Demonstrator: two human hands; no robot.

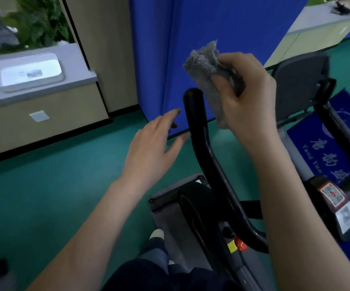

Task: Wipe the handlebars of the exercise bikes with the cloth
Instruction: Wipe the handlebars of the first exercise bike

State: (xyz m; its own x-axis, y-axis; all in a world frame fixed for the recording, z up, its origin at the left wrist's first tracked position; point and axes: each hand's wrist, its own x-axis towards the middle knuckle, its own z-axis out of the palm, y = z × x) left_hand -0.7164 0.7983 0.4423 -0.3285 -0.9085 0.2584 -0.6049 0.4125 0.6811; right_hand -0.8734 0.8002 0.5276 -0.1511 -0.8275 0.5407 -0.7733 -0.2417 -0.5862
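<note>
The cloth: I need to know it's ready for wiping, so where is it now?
In the head view, the grey cloth is gripped in the right hand, upper centre, just right of the left handlebar tip.

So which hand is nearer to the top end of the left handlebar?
Right. The right hand, holding the grey cloth, is just beside the left handlebar tip. The left hand is lower, open, left of the bar.

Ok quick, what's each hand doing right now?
Left hand: open, fingers spread, holding nothing, just beside the black handlebar.
Right hand: fingers curled round the grey cloth, near the handlebar's top.
</note>
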